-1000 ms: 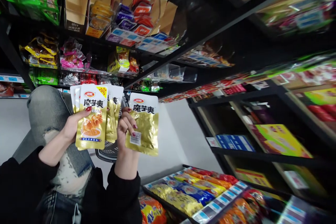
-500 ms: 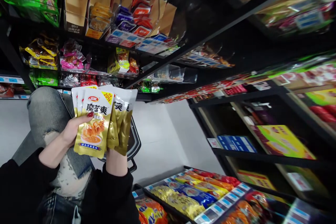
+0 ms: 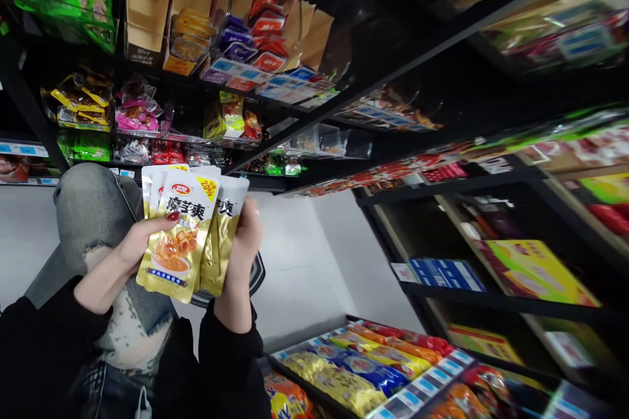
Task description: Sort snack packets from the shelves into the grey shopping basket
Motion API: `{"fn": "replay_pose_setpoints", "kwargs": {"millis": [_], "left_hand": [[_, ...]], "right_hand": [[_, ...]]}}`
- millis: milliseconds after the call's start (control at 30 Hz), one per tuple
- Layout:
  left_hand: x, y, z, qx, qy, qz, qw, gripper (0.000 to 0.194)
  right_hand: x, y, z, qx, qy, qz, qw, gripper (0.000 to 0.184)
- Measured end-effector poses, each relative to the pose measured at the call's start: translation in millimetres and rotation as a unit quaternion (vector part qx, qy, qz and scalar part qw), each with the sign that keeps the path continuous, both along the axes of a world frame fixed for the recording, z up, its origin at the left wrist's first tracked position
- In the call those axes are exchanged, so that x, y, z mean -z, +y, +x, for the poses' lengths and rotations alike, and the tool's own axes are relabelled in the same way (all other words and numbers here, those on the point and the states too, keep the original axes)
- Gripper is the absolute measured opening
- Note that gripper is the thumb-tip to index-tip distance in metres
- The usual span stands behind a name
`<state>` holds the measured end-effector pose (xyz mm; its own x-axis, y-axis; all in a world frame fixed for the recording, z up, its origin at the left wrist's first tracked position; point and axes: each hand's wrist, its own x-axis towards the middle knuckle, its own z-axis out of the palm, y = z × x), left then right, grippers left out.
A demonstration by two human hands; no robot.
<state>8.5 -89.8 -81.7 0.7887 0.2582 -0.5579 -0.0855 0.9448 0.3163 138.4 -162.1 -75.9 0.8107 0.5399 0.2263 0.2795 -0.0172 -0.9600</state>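
Both of my hands hold one fanned stack of gold and white snack packets (image 3: 184,229) in front of me at the left. My left hand (image 3: 132,245) grips the stack from the left, thumb pressed on the front packet. My right hand (image 3: 243,252) closes on the stack's right edge, fingers behind the packets. A dark basket (image 3: 255,272) shows just behind the right hand.
My knee in torn grey jeans (image 3: 93,222) rises at the left. Black shelves full of snacks run along the top and right, with a yellow box (image 3: 535,268) and a blue box (image 3: 445,273). A low shelf of colourful bags (image 3: 363,366) lies at the bottom.
One second ago my right hand held a single packet apart from the stack. That packet has since joined the stack, and my right hand now grips the stack's right side.
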Motion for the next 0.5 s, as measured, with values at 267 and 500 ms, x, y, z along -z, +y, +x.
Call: {"fn": "replay_pose_setpoints", "kwargs": {"millis": [267,500], "left_hand": [[-3.1,-4,2,0.021,-0.053,-0.005,0.998,0.028],[-10.6,-5,4,-0.002,-0.022,0.003,1.0,0.033]], "right_hand": [[-6.7,-15,-22,-0.048,0.116,0.018,0.992,0.026],[-4.6,-13,-26,-0.127,0.135,-0.029,0.982,0.045]]}}
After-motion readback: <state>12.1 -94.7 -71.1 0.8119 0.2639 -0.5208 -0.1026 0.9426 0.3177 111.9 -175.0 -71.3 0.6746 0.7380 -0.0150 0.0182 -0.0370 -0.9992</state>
